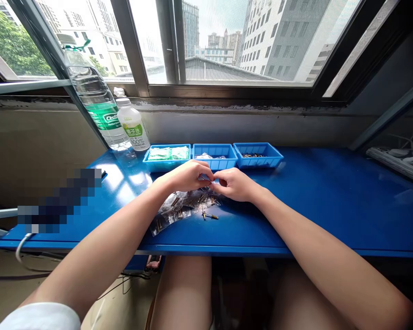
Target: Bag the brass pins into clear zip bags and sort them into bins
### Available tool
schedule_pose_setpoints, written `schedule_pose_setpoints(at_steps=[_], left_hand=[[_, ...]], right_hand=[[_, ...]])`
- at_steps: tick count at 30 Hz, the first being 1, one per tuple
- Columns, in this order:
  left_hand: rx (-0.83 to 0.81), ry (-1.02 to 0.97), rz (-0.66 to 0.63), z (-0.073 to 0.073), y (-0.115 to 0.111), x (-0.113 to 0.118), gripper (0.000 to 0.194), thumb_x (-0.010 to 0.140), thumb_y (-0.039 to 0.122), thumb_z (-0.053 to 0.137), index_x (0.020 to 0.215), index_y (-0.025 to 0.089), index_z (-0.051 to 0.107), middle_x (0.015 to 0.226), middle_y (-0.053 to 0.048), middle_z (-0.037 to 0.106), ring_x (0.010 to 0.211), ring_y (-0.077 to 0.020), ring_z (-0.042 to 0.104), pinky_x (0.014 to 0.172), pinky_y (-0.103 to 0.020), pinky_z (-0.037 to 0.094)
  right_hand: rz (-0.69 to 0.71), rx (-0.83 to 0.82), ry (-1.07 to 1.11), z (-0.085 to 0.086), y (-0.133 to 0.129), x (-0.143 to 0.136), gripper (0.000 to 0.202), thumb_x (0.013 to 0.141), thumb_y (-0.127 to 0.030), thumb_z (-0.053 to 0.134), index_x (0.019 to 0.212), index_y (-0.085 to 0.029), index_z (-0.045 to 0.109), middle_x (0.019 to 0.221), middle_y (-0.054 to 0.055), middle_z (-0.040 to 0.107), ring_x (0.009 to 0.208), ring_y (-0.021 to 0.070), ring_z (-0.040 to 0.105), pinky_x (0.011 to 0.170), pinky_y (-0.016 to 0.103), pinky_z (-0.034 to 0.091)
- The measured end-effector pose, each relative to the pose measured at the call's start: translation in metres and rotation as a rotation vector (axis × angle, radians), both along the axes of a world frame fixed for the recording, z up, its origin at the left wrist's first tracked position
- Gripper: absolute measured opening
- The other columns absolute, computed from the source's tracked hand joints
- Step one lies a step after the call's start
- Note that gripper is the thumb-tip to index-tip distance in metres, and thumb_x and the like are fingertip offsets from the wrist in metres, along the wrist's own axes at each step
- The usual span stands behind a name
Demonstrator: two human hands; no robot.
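Observation:
My left hand (194, 175) and my right hand (234, 184) meet in front of the blue bins, fingertips pinched together. Between them shows the edge of a small clear plastic bag (205, 177), mostly hidden by the fingers. Under and beside my left hand lies a pile of clear plastic bags (174, 208) with small brass-coloured and dark metal pieces inside. Several loose screw-like metal pieces (210, 216) rest on the blue table (248, 233) just below my hands.
Three blue bins stand in a row: a left bin (147, 158) with green-and-white packets, a middle bin (229, 163) with clear or whitish contents, a right bin (277, 158) with dark metal pieces. A large water bottle (92, 94), a smaller white bottle (133, 126) and a power strip (395, 162) flank them.

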State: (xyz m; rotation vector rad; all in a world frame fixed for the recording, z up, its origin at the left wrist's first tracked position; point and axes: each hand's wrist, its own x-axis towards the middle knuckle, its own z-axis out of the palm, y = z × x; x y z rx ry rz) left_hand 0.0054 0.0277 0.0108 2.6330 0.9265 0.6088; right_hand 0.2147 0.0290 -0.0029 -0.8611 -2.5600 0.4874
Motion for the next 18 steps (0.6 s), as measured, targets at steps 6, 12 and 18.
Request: schedule_pose_setpoints(at_steps=[6,12,18], left_hand=[[0.096,-0.057,0.027,-0.0015,0.0015,0.0013,0.014,0.087,0.026,0.061,0.088,0.016,0.07,0.08,-0.003,0.068,0.064,-0.0089,0.055,0.061,-0.02,0.043],[0.092,-0.119,0.093,-0.0025,0.0016,0.0009,0.019,0.088,0.033,0.061,0.097,0.017,0.065,0.081,-0.001,0.068,0.062,-0.0081,0.05,0.06,-0.019,0.041],[0.013,-0.194,0.139,-0.0011,0.0008,0.0003,0.027,0.086,0.037,0.063,0.104,0.017,0.06,0.079,0.0,0.066,0.057,-0.0066,0.047,0.058,-0.019,0.041]], right_hand=[[0.02,-0.027,0.148,-0.0066,0.0054,0.0015,0.024,0.091,-0.031,0.054,0.094,-0.015,0.072,0.076,0.005,0.071,0.065,0.0142,0.057,0.06,0.026,0.041],[-0.004,-0.048,0.22,-0.0042,0.0044,0.0024,0.019,0.089,-0.026,0.055,0.081,-0.014,0.068,0.069,0.003,0.066,0.061,0.0125,0.055,0.058,0.024,0.04],[-0.126,-0.063,0.353,0.0023,0.005,0.0075,0.02,0.089,-0.029,0.054,0.079,-0.015,0.064,0.065,0.001,0.061,0.056,0.0106,0.049,0.053,0.024,0.038]])
